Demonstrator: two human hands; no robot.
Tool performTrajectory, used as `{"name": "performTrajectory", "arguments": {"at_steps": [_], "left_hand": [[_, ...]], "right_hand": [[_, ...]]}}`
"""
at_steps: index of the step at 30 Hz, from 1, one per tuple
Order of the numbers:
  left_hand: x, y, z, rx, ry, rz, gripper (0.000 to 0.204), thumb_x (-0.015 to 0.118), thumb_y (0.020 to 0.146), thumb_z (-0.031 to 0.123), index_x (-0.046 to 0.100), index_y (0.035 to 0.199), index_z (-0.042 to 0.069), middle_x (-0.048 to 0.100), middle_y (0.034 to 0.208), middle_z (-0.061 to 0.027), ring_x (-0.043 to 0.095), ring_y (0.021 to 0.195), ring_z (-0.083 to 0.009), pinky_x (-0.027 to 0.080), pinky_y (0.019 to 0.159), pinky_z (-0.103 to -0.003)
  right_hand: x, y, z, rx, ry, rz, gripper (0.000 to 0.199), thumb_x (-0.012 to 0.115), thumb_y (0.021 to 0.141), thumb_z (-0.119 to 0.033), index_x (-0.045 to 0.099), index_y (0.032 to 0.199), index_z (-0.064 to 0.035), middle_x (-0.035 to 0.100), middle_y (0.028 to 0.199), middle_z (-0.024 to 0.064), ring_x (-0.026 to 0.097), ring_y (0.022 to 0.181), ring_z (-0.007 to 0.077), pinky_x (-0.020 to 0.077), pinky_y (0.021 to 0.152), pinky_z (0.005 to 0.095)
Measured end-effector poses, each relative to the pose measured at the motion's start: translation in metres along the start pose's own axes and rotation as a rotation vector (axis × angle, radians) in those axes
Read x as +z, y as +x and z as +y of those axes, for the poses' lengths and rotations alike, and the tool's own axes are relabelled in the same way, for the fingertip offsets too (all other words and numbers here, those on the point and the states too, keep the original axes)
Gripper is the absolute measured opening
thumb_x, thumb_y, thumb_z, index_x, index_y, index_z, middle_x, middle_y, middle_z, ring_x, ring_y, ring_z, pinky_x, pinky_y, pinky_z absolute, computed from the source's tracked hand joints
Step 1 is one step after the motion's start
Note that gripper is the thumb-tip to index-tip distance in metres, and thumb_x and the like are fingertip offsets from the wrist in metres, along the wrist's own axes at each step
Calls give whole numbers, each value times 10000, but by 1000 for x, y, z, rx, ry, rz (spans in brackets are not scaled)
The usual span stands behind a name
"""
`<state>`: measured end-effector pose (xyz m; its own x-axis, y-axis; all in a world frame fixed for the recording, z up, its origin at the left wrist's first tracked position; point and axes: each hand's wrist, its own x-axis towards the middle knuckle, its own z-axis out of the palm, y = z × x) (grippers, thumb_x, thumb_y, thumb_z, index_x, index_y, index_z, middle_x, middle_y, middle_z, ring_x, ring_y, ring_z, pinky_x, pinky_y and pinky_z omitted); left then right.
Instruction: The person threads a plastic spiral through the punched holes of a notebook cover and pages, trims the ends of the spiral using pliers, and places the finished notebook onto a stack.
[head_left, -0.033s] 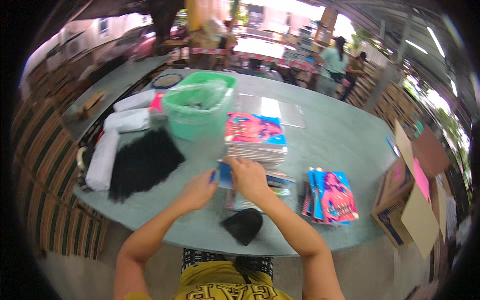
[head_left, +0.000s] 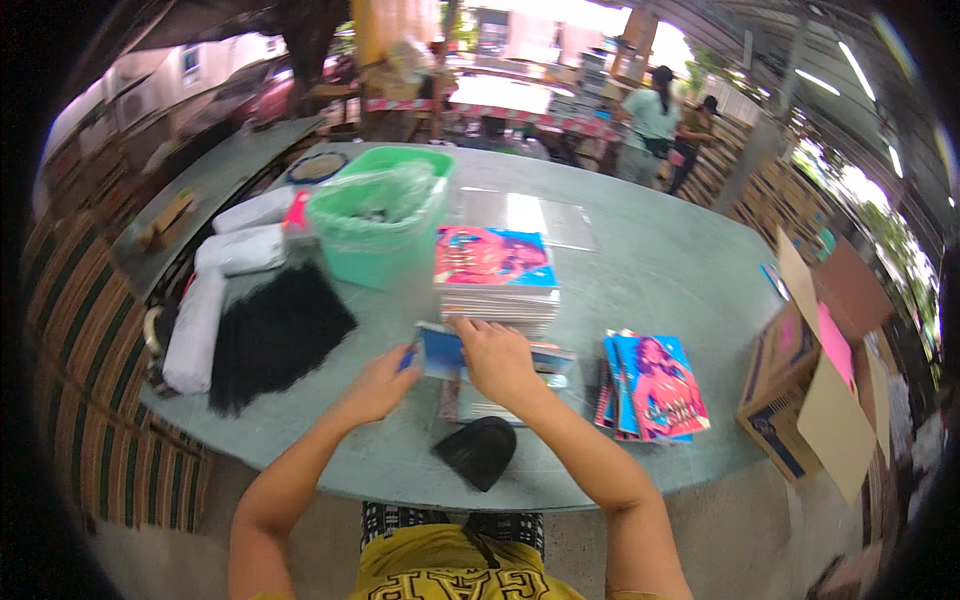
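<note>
My right hand lies over a booklet with a dark blue cover, fingers at its far edge and closed on it. Close to the booklet's left end, my left hand is closed round a small blue thing, too blurred to name. The booklet rests tilted on a low pile of booklets. Just beyond my right hand stands a taller stack of booklets with pink and blue covers. A black pad-like piece lies at the near side, below the low pile.
Right of my hands is a fanned pile of spiral notebooks. An open cardboard box stands at the right. Left are a green bin with a plastic liner, a black cloth and white rolls. Clear sheets lie behind. Two people stand far back.
The whole scene has shifted slightly left in the picture. Both hands keep nearly the same place against the booklet.
</note>
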<state>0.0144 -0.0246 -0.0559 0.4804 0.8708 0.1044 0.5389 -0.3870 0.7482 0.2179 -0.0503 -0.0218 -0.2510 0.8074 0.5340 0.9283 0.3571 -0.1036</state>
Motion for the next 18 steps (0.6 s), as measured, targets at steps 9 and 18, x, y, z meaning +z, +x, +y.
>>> {"name": "performTrajectory", "arguments": {"at_steps": [9,18], "left_hand": [[20,-9,-68,-9,250,-45,438,587,787,274,548,1144,24,605,921,-188,586,852,-339,448,732,-406],[43,-9,-80,128,542,144,458,649,714,289,577,1091,40,552,997,-132,492,972,-315,364,835,-427]], "right_hand": [[-196,-63,132,337,52,142,216,569,759,-12,635,954,-77,644,961,150,607,913,304,464,798,393],[-101,-223,223,539,-14,69,322,495,645,32,649,888,-111,606,1029,92,547,1023,273,378,889,421]]}}
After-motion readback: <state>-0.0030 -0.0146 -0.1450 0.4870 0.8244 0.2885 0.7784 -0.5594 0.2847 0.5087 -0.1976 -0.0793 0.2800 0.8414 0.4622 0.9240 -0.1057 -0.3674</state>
